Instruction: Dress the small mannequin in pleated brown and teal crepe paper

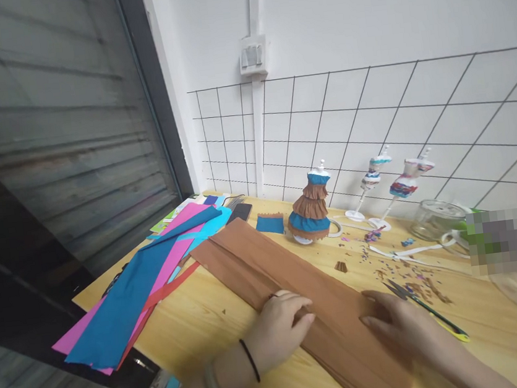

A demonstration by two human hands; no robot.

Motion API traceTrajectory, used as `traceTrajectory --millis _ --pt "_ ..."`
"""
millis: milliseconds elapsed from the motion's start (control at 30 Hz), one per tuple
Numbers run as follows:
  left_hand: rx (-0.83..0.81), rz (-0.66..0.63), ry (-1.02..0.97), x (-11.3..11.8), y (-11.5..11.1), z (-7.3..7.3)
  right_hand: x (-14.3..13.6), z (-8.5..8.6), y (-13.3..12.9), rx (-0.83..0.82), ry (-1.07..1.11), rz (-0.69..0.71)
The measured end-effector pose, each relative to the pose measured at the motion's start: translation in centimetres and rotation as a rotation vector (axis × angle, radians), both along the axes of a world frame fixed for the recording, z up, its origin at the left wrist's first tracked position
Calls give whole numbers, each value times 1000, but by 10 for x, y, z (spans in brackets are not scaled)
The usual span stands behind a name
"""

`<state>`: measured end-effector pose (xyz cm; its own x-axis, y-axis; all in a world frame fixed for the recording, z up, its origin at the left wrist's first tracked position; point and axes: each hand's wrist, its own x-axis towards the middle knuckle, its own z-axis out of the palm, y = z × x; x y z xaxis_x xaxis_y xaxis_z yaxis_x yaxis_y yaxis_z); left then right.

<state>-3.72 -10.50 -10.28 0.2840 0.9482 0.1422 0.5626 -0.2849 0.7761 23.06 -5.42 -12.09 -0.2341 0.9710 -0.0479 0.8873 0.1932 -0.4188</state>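
A long folded strip of brown crepe paper [290, 271] runs diagonally across the wooden table under both my hands. My left hand [288, 321], with a black band and a bangle at the wrist, rests on its left side, fingers bent loosely and thumb apart. At its right edge lies my right hand [394, 315], thumb and fingers spread on the paper. Beyond the strip stands a small dress form [310, 203] in a ruffled brown and blue paper dress. Scissors [428, 311] with partly yellow handles lie right of my right hand.
Blue and pink paper sheets [142, 282] overhang the table's left edge. Two small dress forms, one nearer [407, 183] and one behind [371, 178], stand near the wall grid. Paper scraps [417, 278], a glass jar [436, 217] and a blue paper piece [270, 223] lie about.
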Motion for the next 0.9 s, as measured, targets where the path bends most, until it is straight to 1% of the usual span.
traceTrajectory --millis 100,200,267,367,467,533,600,767,833,900 --pt "92 -106 185 0 12 -8 0 -2 -7 -27 -5 -11" --pt "130 -108 335 5 14 -15 -3 0 -13 39 -15 31" --pt "152 -84 407 9 8 -16 -4 0 -17 74 -34 79" --pt "149 -69 488 14 -10 -14 -2 -2 -25 100 -71 134" --pt "139 -109 522 17 -25 -12 6 -8 -33 123 -58 162" --pt "162 -139 522 17 -26 -12 11 -12 -35 121 -51 179" --pt "202 -164 514 15 -19 -11 14 -14 -36 121 -48 192" --pt "302 -201 467 2 11 -15 11 -14 -37 180 -21 209" --pt "317 -189 478 -5 19 -19 11 -13 -40 187 -33 227" --pt "319 -155 492 -10 21 -22 13 -15 -44 204 -42 250"
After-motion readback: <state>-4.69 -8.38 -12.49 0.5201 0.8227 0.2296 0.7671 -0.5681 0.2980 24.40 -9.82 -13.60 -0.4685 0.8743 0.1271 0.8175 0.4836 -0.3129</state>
